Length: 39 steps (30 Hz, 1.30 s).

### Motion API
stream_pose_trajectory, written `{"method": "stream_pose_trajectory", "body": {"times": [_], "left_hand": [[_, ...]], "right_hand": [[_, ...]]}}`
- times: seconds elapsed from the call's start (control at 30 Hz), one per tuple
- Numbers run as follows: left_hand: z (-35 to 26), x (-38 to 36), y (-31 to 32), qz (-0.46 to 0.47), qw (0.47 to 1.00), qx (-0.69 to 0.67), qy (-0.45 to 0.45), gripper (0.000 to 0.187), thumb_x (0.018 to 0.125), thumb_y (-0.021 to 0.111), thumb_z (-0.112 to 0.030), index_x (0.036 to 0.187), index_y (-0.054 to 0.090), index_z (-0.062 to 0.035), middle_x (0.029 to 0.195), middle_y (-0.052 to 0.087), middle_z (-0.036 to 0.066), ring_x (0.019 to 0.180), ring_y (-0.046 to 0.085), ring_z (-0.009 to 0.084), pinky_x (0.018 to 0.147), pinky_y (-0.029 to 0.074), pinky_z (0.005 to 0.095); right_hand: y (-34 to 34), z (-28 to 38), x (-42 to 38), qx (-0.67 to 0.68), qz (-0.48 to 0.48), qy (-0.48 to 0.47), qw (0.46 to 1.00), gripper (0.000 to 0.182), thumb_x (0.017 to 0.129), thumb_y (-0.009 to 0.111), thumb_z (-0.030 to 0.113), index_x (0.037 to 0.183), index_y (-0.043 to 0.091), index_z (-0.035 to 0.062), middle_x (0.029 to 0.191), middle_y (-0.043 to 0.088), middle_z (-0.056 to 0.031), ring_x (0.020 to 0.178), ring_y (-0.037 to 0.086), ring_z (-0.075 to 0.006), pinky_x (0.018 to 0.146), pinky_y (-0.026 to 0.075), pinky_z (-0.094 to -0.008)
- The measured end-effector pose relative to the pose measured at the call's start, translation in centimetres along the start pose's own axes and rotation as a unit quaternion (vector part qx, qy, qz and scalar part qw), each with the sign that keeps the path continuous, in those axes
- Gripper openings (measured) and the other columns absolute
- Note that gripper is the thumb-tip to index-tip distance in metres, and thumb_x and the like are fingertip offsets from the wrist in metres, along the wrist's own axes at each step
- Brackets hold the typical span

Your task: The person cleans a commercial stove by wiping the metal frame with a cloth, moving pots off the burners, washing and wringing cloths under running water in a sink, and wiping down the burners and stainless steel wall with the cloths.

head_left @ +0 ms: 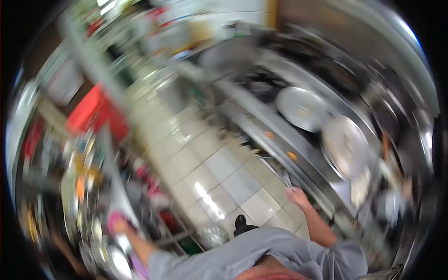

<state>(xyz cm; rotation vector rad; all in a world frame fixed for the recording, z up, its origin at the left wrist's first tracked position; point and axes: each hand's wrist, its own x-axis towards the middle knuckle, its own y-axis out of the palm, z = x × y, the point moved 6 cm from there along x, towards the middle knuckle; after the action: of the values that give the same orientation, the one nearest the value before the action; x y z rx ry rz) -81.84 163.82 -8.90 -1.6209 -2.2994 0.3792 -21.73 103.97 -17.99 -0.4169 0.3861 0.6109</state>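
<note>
My left hand (pixel 122 227) reaches out to the left at the edge of a cluttered counter, closed on a bright pink cloth-like thing (pixel 115 218) that shows around the fingers. Metal bowls and dishes (pixel 119 262) lie close by it, and a purple thing (pixel 139 267) is under the forearm. On the other side, my right hand (pixel 297 197) hangs beside the front of the steel stove (pixel 280 133); its fingers are smeared by motion. Two large round metal pans (pixel 302 108) (pixel 345 145) rest on the stove top.
A tiled aisle (pixel 233 179) runs between counter and stove. A red plastic bag (pixel 97 112) hangs at the left. Farther along the aisle stands a metal bin (pixel 169 91). A pale cloth (pixel 360 189) lies at the stove's near end, and a clear plastic bag (pixel 213 235) is on the floor.
</note>
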Motion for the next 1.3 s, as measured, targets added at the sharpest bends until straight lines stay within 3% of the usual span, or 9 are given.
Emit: {"method": "stream_pose_trajectory", "body": {"times": [0.1,0.17,0.3,0.37,0.53,0.7,0.9,1.1,1.3], "left_hand": [[-1.2,0.7,4.4,-0.104,0.921,0.129,0.353,0.014,0.071,0.059,-0.011,0.082,0.055,-0.0036,0.074,0.058,0.01,0.063,0.052,0.0242,0.058,0.045,0.0387],[-13.1,-13.7,8.4,-0.088,0.859,0.105,0.493,0.028,0.09,0.051,-0.019,0.073,0.062,0.0012,0.056,0.054,0.019,0.047,0.044,0.0291,0.044,0.039,0.0408],[-14.4,-32.3,19.8,0.381,0.899,-0.088,0.197,0.022,0.068,0.06,-0.016,0.085,0.055,-0.0028,0.077,0.057,0.01,0.069,0.053,0.0225,0.063,0.045,0.0375],[-9.8,-39.1,27.5,0.57,0.809,-0.054,0.131,0.029,0.065,0.06,-0.006,0.092,0.052,0.0037,0.086,0.058,0.014,0.079,0.055,0.0261,0.074,0.046,0.0358],[-20.2,-70.4,22.7,0.768,0.516,-0.082,0.372,0.021,0.068,0.065,-0.007,0.084,0.053,-0.0001,0.088,0.053,0.012,0.081,0.051,0.022,0.072,0.043,0.033],[-22.1,-93.1,9.9,0.836,0.154,-0.169,0.498,0.02,0.073,0.064,-0.009,0.087,0.052,0.0002,0.102,0.051,0.016,0.093,0.054,0.0311,0.077,0.046,0.0373],[-22.7,-106.2,0.1,0.888,-0.053,-0.142,0.435,0.028,0.076,0.068,-0.016,0.096,0.055,-0.001,0.113,0.052,0.015,0.108,0.051,0.0301,0.087,0.044,0.0363],[-24.9,-116.5,2.4,0.864,0.035,-0.198,0.462,0.031,0.078,0.067,-0.018,0.101,0.055,-0.002,0.119,0.05,0.016,0.113,0.048,0.0303,0.095,0.038,0.0367],[-30.9,-132.8,7.3,0.761,0.094,-0.292,0.571,0.033,0.076,0.066,-0.017,0.102,0.053,-0.0016,0.11,0.053,0.017,0.105,0.05,0.0345,0.09,0.041,0.0401]], "right_hand": [[-0.3,2.5,-2.5,-0.023,-0.045,0.019,0.999,0.037,0.086,0.053,0.037,0.097,0.062,0.0034,0.076,0.06,-0.002,0.067,0.054,-0.0112,0.06,0.046,-0.0277],[0.6,1.3,-3.3,0.06,-0.045,0.051,0.996,0.043,0.085,0.056,0.04,0.113,0.058,0.0086,0.086,0.061,-0.0023,0.072,0.056,-0.0111,0.064,0.047,-0.0265],[0.5,0.7,-6.7,0.123,0.003,0.006,0.992,0.048,0.082,0.059,0.043,0.114,0.057,0.0075,0.089,0.059,-0.0013,0.073,0.055,-0.012,0.061,0.045,-0.0271],[-1.2,-0.9,-8.2,0.146,-0.002,-0.009,0.989,0.048,0.083,0.058,0.043,0.116,0.056,0.0082,0.091,0.059,-0.0018,0.075,0.055,-0.012,0.061,0.045,-0.0271],[-7.9,-7.5,-17.9,0.334,-0.099,-0.027,0.937,0.052,0.088,0.051,0.045,0.126,0.046,0.0097,0.11,0.056,-0.0027,0.093,0.055,-0.0159,0.082,0.045,-0.0338],[-16.0,-16.2,-26.3,0.663,-0.223,-0.178,0.692,0.044,0.094,0.038,0.036,0.127,0.043,0.0081,0.117,0.054,-0.008,0.103,0.055,-0.0198,0.093,0.043,-0.0394],[-25.3,-18.0,-41.3,0.734,-0.252,-0.334,0.535,0.049,0.094,0.035,0.038,0.133,0.039,0.0083,0.128,0.047,-0.0115,0.114,0.049,-0.0252,0.1,0.038,-0.0408],[-32.7,-23.3,-48.6,0.573,-0.458,-0.364,0.574,0.049,0.093,0.035,0.034,0.133,0.037,0.0068,0.132,0.044,-0.0126,0.114,0.049,-0.0286,0.098,0.039,-0.0459],[-40.2,-22.3,-55.9,0.605,-0.442,-0.353,0.56,0.044,0.092,0.043,0.025,0.131,0.037,0.0058,0.131,0.045,-0.0113,0.112,0.049,-0.0278,0.096,0.041,-0.0468]]}}
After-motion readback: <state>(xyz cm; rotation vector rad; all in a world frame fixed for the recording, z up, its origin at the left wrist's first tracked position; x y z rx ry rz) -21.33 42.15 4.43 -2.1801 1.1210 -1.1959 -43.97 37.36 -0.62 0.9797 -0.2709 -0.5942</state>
